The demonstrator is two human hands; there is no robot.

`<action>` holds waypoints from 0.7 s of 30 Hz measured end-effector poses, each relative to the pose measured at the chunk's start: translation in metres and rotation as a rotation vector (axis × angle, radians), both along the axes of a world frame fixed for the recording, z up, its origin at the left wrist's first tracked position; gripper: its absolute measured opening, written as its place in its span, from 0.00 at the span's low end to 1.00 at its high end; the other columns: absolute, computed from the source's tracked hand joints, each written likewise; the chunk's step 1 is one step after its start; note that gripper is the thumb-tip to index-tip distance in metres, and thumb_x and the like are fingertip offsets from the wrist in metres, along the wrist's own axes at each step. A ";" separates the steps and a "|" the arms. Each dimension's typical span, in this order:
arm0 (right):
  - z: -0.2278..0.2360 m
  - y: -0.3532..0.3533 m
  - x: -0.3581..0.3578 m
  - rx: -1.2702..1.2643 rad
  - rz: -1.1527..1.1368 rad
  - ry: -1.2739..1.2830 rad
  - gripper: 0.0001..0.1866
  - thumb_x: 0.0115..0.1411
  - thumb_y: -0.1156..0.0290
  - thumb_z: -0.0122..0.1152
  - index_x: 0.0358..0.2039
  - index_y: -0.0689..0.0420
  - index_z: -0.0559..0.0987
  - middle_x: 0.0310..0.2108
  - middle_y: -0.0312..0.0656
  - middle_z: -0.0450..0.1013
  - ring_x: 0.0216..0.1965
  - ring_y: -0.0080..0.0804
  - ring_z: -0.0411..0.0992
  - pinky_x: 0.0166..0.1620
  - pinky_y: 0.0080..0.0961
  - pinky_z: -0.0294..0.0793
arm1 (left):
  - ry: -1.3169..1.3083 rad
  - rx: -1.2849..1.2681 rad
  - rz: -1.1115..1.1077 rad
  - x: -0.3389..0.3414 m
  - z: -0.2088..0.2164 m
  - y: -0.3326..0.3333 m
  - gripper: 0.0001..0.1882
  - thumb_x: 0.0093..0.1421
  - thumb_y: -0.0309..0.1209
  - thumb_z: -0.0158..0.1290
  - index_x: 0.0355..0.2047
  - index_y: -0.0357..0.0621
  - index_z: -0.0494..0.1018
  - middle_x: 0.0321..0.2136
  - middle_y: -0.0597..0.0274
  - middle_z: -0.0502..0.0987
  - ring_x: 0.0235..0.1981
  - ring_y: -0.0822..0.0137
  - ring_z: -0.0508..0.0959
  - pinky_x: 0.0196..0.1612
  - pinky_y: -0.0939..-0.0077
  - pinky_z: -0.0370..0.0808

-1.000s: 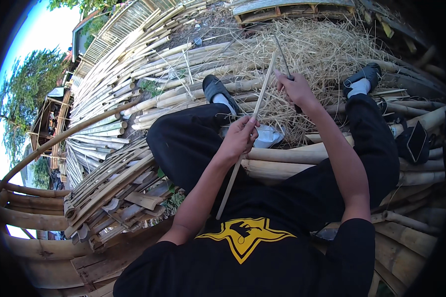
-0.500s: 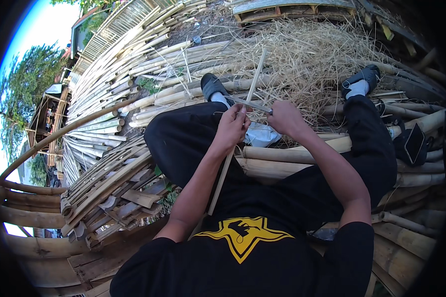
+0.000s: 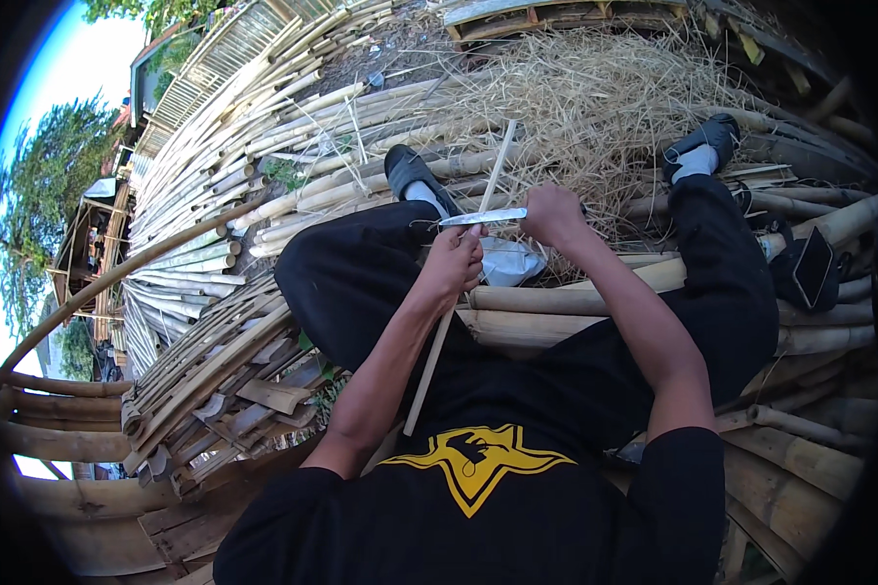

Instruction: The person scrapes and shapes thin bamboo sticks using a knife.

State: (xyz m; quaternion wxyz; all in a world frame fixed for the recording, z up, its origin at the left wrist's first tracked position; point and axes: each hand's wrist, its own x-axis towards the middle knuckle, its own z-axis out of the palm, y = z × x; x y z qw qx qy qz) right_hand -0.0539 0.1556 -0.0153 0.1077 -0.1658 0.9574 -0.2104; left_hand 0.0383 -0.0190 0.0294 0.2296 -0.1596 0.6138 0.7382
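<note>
Fingers of the left hand (image 3: 454,261): curled around the bamboo strip (image 3: 498,168), gripping it partway along, the thumb lying near the knife.
Fingers of the right hand (image 3: 553,216): clenched on the handle of the knife (image 3: 483,217), to the right of the strip; the hand hides most of that handle.
Bamboo strip: pale, narrow and slanted, its far end leaning right past the left hand, its near end down by the black shirt (image 3: 351,531) with its yellow star emblem.
Knife blade: bright, lying crosswise over the strip just beyond the left hand; whether its edge bites in, I cannot tell.
White crumpled bag (image 3: 510,261): just right of the strip, between the two forearms.
Shavings heap (image 3: 605,97): right of the strip's far end, loose and straw-coloured.
Wooden pallet (image 3: 566,21): well beyond the strip's far end.
Left slipper (image 3: 407,168): dark, left of the strip, on a white-socked foot.
Right slipper (image 3: 709,141): well to the strip's right.
Split bamboo pile (image 3: 215,370): left of the strip, stacked at a slant.
Phone-like black device (image 3: 813,268): far to the strip's right.
</note>
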 end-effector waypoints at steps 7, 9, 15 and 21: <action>-0.029 0.059 -0.050 0.109 -0.280 0.027 0.13 0.50 0.68 0.55 0.32 0.62 0.81 0.33 0.55 0.77 0.38 0.50 0.77 0.40 0.39 0.77 | -0.051 0.061 -0.041 0.028 0.003 -0.009 0.09 0.69 0.36 0.40 0.40 0.45 0.64 0.15 0.75 0.54 0.09 0.84 0.49 0.10 0.88 0.46; -0.046 0.091 -0.064 0.012 -0.589 -0.086 0.15 0.52 0.67 0.54 0.36 0.61 0.80 0.37 0.56 0.76 0.41 0.51 0.75 0.43 0.41 0.75 | -0.124 0.159 -0.110 0.049 0.014 -0.010 0.09 0.69 0.36 0.40 0.40 0.45 0.64 0.15 0.76 0.55 0.09 0.85 0.50 0.10 0.88 0.46; -0.063 0.149 -0.075 -0.061 -0.795 -0.110 0.22 0.53 0.61 0.49 0.40 0.66 0.77 0.42 0.62 0.73 0.47 0.56 0.71 0.50 0.43 0.70 | -0.069 -0.090 -0.023 0.068 0.021 -0.042 0.12 0.69 0.36 0.39 0.43 0.41 0.64 0.15 0.75 0.57 0.09 0.85 0.51 0.11 0.88 0.49; -0.003 0.045 -0.056 -0.120 -0.415 -0.091 0.19 0.51 0.62 0.52 0.35 0.65 0.79 0.36 0.60 0.75 0.41 0.55 0.74 0.45 0.42 0.73 | 0.099 -0.311 -0.083 0.041 0.018 -0.029 0.13 0.69 0.36 0.40 0.40 0.40 0.69 0.15 0.75 0.60 0.09 0.85 0.53 0.11 0.89 0.50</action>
